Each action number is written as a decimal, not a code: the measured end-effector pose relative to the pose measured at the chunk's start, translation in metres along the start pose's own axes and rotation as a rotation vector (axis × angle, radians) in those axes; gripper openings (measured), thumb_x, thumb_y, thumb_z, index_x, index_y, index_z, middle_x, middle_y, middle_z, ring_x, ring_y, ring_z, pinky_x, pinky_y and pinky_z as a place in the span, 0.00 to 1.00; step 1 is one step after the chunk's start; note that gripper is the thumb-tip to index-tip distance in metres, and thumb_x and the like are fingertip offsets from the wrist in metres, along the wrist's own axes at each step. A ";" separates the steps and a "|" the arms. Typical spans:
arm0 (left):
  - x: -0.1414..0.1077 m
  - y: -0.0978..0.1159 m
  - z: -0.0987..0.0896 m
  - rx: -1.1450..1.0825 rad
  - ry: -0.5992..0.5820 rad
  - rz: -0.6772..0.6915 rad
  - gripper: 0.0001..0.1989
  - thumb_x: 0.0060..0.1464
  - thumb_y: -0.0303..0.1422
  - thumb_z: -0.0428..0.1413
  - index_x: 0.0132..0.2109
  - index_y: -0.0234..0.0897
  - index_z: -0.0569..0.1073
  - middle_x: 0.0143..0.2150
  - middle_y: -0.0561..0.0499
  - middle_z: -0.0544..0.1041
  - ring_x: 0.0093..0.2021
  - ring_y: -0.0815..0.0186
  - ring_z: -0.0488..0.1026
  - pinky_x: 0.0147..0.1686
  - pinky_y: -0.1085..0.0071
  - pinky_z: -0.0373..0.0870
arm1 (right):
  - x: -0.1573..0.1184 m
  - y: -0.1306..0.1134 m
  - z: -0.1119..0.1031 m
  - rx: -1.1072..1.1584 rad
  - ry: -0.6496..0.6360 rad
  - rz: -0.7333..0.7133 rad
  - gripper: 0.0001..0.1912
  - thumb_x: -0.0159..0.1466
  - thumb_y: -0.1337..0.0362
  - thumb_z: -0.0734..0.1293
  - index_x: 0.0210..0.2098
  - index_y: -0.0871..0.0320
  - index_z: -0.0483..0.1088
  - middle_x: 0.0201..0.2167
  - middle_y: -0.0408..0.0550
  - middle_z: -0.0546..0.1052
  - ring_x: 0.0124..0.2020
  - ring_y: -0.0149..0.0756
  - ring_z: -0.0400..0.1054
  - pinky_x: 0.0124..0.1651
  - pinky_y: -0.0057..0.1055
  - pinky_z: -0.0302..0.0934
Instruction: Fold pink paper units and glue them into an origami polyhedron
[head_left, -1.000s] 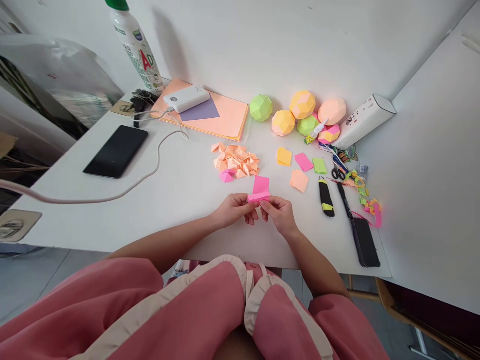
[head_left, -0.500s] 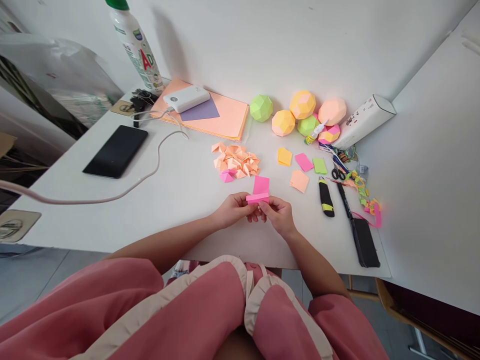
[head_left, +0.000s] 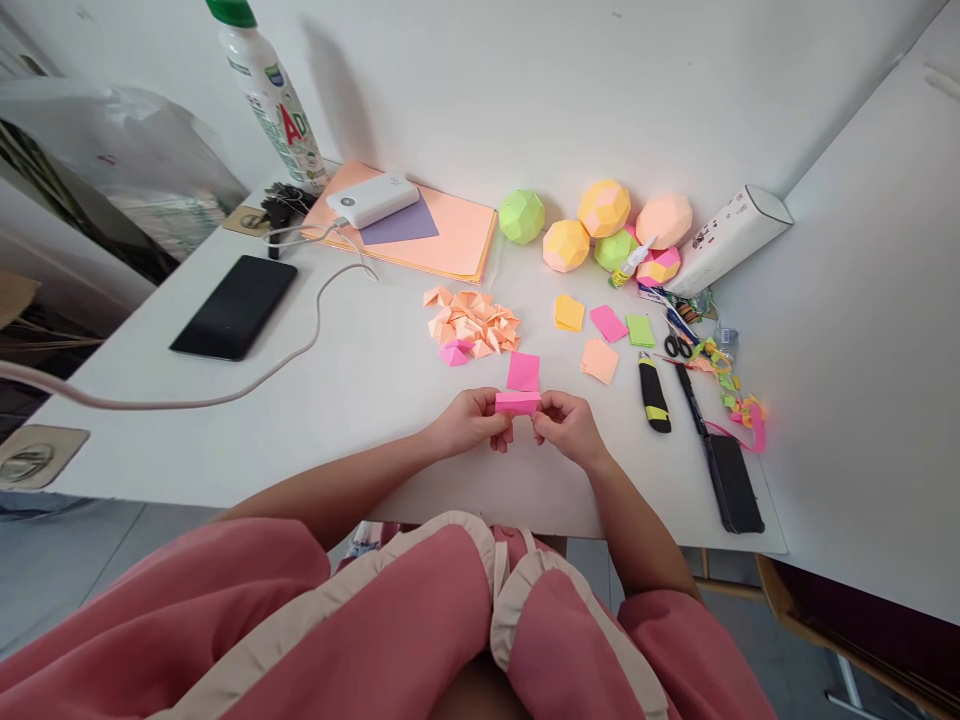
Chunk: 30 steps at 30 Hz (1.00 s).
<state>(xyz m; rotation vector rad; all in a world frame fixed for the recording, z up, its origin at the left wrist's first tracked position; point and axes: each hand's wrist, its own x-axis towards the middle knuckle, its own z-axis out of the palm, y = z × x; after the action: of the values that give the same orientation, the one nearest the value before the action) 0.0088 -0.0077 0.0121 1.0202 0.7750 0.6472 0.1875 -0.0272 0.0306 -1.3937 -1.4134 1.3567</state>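
Between my two hands is a small folded pink piece of paper point(head_left: 517, 403), held just above the white table. My left hand point(head_left: 474, 420) pinches its left end, and my right hand point(head_left: 568, 425) pinches the right end. Just beyond it lies a flat pink paper square point(head_left: 523, 371). Farther on sits a heap of folded peach paper pieces point(head_left: 475, 320), with one folded pink piece point(head_left: 455, 352) at its near edge. To the right are small stacks of yellow point(head_left: 569, 313), pink point(head_left: 608, 323), green point(head_left: 640, 331) and peach paper point(head_left: 599, 361).
Several faceted paper balls point(head_left: 566, 246) stand by the wall near a glue bottle point(head_left: 628, 266). A cutter point(head_left: 654, 395), scissors point(head_left: 678, 346) and a black case point(head_left: 732, 484) lie right. Left are a phone point(head_left: 235, 307), a cable point(head_left: 315, 330), a power bank point(head_left: 373, 200) and a spray bottle point(head_left: 274, 110).
My right hand's fingers have shifted right to the end of the folded pink paper, showing more of its front. The folded paper now sits clearer of the flat pink square behind it.
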 end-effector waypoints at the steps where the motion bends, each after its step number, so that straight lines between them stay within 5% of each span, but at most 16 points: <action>1: 0.000 0.000 0.000 -0.003 0.003 -0.005 0.06 0.47 0.29 0.58 0.32 0.33 0.67 0.20 0.54 0.74 0.18 0.71 0.71 0.21 0.73 0.69 | 0.000 -0.001 -0.003 -0.007 0.004 0.005 0.03 0.52 0.67 0.65 0.23 0.60 0.67 0.18 0.39 0.67 0.18 0.25 0.61 0.21 0.25 0.61; 12: 0.001 0.000 -0.002 -0.013 0.001 -0.006 0.08 0.48 0.32 0.58 0.32 0.33 0.67 0.20 0.54 0.73 0.17 0.71 0.70 0.20 0.75 0.68 | 0.004 0.005 0.000 0.048 -0.079 0.018 0.14 0.55 0.56 0.68 0.35 0.60 0.70 0.25 0.44 0.71 0.24 0.29 0.66 0.24 0.27 0.64; 16: 0.000 0.003 -0.001 0.008 -0.004 -0.018 0.06 0.48 0.31 0.57 0.32 0.33 0.68 0.20 0.54 0.74 0.18 0.71 0.70 0.21 0.74 0.69 | 0.003 0.003 0.006 0.107 -0.142 -0.007 0.14 0.57 0.54 0.67 0.31 0.60 0.71 0.20 0.41 0.69 0.21 0.28 0.64 0.24 0.27 0.62; 21: -0.001 0.005 -0.003 -0.014 0.017 -0.012 0.09 0.49 0.33 0.57 0.29 0.34 0.65 0.19 0.53 0.74 0.17 0.71 0.70 0.21 0.73 0.68 | 0.002 -0.001 -0.004 0.149 -0.066 -0.018 0.12 0.56 0.56 0.68 0.26 0.60 0.70 0.16 0.40 0.69 0.18 0.27 0.62 0.24 0.28 0.60; 25: 0.000 0.004 -0.004 -0.090 0.043 0.089 0.12 0.49 0.36 0.58 0.31 0.34 0.64 0.24 0.51 0.76 0.23 0.69 0.73 0.26 0.70 0.69 | 0.003 0.001 -0.007 0.188 0.011 -0.016 0.13 0.56 0.57 0.69 0.23 0.60 0.68 0.15 0.40 0.69 0.17 0.27 0.62 0.23 0.28 0.60; 30: 0.002 -0.001 -0.001 -0.176 0.051 0.197 0.18 0.46 0.36 0.63 0.33 0.37 0.59 0.25 0.56 0.74 0.27 0.70 0.74 0.31 0.71 0.68 | 0.003 0.004 0.004 0.178 -0.043 0.039 0.12 0.55 0.56 0.68 0.28 0.60 0.70 0.17 0.41 0.70 0.17 0.27 0.61 0.22 0.27 0.59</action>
<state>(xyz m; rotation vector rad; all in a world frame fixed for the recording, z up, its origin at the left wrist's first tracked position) 0.0093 -0.0066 0.0102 0.9277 0.6534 0.8985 0.1838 -0.0252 0.0258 -1.2892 -1.2648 1.5067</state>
